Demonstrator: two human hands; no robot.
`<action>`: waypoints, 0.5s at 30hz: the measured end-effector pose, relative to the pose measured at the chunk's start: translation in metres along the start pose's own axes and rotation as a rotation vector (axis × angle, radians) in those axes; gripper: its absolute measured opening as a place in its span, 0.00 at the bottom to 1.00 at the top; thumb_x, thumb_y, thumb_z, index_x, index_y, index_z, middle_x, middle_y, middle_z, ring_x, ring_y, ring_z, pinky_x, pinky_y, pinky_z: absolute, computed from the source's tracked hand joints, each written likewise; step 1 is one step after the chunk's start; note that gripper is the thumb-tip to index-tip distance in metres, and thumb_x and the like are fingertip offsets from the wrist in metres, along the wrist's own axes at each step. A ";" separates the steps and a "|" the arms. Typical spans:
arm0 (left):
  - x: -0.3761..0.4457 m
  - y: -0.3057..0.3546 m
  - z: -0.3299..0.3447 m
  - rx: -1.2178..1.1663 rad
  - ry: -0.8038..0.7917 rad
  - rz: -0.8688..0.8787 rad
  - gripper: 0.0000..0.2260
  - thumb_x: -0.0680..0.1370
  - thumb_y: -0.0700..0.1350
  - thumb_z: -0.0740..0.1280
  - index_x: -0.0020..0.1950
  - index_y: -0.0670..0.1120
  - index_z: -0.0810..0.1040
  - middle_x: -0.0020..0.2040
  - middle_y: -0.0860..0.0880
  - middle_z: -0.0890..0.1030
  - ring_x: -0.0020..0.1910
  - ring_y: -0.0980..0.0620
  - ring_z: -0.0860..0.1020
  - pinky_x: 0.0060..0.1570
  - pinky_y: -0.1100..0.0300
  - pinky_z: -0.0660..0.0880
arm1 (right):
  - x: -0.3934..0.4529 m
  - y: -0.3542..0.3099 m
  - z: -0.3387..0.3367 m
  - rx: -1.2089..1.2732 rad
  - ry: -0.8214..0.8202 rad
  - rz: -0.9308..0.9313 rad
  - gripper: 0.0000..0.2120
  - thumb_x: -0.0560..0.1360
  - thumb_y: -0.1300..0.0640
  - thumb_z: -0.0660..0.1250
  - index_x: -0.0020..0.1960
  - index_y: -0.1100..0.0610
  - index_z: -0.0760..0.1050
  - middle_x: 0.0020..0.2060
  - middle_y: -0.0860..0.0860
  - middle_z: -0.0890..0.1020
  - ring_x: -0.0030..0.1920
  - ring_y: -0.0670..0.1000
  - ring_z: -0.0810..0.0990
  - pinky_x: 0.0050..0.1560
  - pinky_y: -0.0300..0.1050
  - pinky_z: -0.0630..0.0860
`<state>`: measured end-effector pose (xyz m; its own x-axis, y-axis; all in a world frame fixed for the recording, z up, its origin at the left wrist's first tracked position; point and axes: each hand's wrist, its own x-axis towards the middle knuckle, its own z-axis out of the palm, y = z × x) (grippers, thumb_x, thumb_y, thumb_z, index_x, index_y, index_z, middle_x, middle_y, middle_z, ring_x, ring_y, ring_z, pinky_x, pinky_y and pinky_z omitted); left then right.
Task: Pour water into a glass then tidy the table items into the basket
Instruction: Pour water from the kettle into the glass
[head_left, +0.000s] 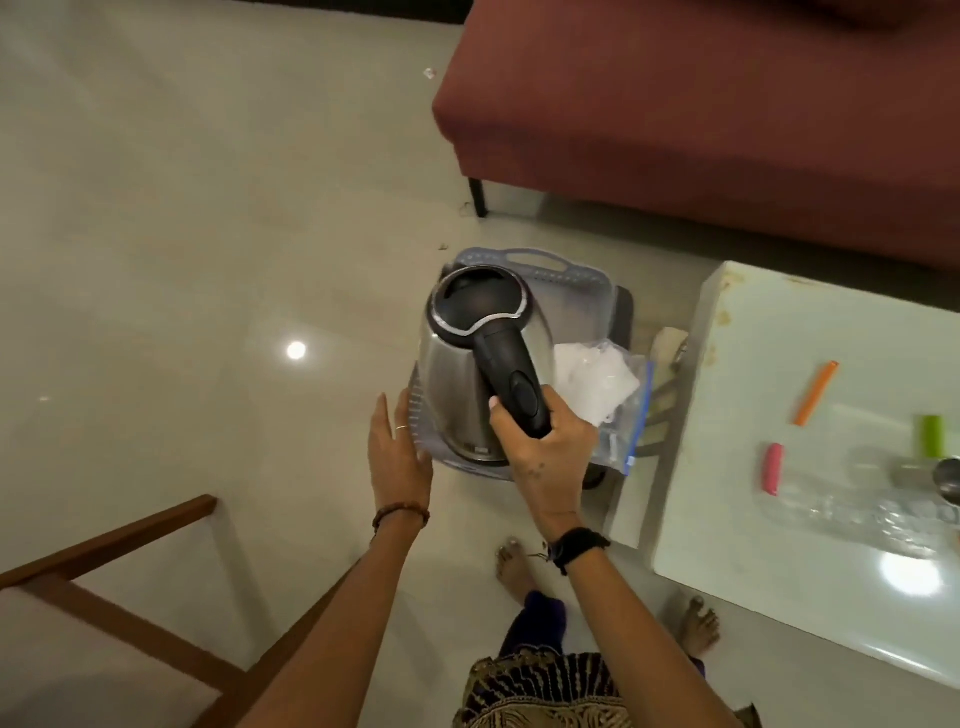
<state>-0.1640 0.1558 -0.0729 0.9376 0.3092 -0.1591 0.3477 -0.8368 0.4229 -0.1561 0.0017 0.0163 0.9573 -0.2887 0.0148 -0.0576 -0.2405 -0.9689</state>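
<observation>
The right hand (545, 447) grips the kettle (478, 364) by its handle, inside the basket (571, 270) on the floor. The left hand (397, 457) hovers flat-fingered beside the basket's left edge.

Electric kettle (467, 384): brushed stainless-steel body with a dull sheen; lid and handle in matt black plastic, edged by a bright chrome band. Basket (540, 262): pale grey-blue moulded plastic, perforated wall. Zip bag (618, 410): clear, crinkled plastic film with a blue seal strip. Floor (182, 260): cream tiles, polished, glossy, reflecting a lamp. Table (769, 332): white top, smooth and glossy, stained at the far edge. Sofa (701, 114): maroon woven cloth, matt. Chair frame (130, 535): brown wood, satin finish. Sealing clips (816, 393): coloured smooth plastic.
</observation>
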 end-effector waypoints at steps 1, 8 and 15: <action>-0.009 0.007 0.002 -0.015 0.006 0.020 0.35 0.70 0.33 0.70 0.73 0.44 0.58 0.75 0.40 0.58 0.72 0.42 0.61 0.70 0.49 0.64 | -0.001 -0.007 -0.020 0.016 -0.019 -0.009 0.07 0.68 0.54 0.70 0.39 0.53 0.73 0.23 0.37 0.70 0.29 0.36 0.74 0.27 0.23 0.65; -0.088 0.097 0.052 -0.055 -0.125 0.076 0.42 0.65 0.39 0.76 0.73 0.42 0.56 0.74 0.38 0.59 0.74 0.39 0.58 0.71 0.45 0.60 | -0.021 -0.026 -0.196 -0.033 -0.076 -0.023 0.06 0.65 0.47 0.68 0.38 0.47 0.74 0.28 0.35 0.77 0.28 0.39 0.74 0.28 0.24 0.66; -0.172 0.202 0.134 0.008 -0.364 0.190 0.46 0.66 0.47 0.76 0.75 0.47 0.49 0.77 0.42 0.49 0.76 0.42 0.48 0.72 0.41 0.46 | -0.050 0.008 -0.368 -0.232 0.024 0.113 0.05 0.63 0.50 0.72 0.35 0.44 0.75 0.25 0.45 0.79 0.30 0.43 0.77 0.25 0.27 0.69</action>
<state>-0.2551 -0.1269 -0.0791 0.9224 -0.0304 -0.3850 0.1670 -0.8675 0.4685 -0.3088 -0.3273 0.0984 0.9341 -0.3475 -0.0818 -0.2300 -0.4106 -0.8823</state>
